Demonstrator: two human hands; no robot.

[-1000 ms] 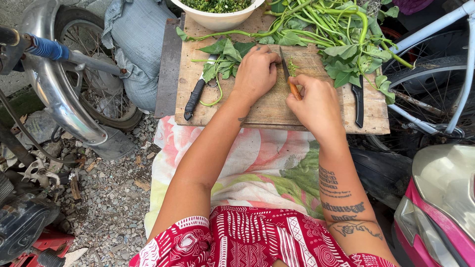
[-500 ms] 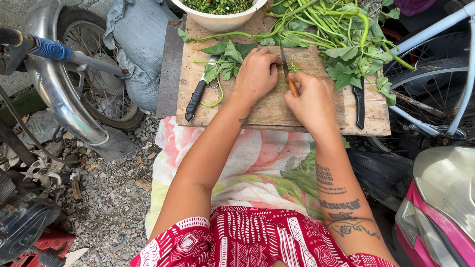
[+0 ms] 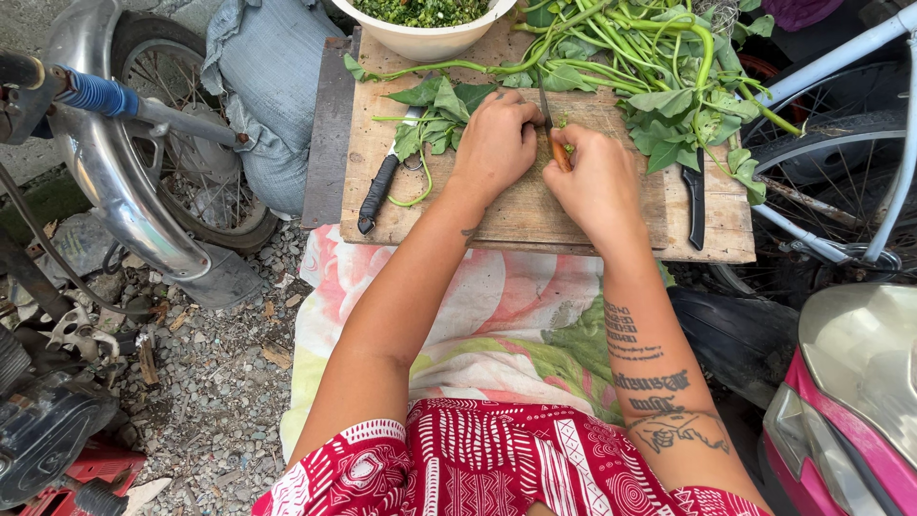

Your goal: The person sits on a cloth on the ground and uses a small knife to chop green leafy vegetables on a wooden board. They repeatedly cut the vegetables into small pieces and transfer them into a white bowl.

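green stems [image 3: 564,146] pinned on wooden board [image 3: 516,215] by clenched left hand [image 3: 497,143]; right hand [image 3: 597,182] grasping knife [image 3: 552,134].

Daylight falls on a gravel ground [image 3: 220,382], with a motorbike wheel [image 3: 181,172] left and a bicycle wheel [image 3: 831,191] right

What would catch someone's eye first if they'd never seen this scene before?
Probably the two hands at the middle of the wooden cutting board: the left hand presses down on green stems while the right hand grips an orange-handled knife. Next, the big heap of leafy greens across the board's far right, with a white bowl of chopped greens at the far edge. A black-handled knife lies on the board's left.
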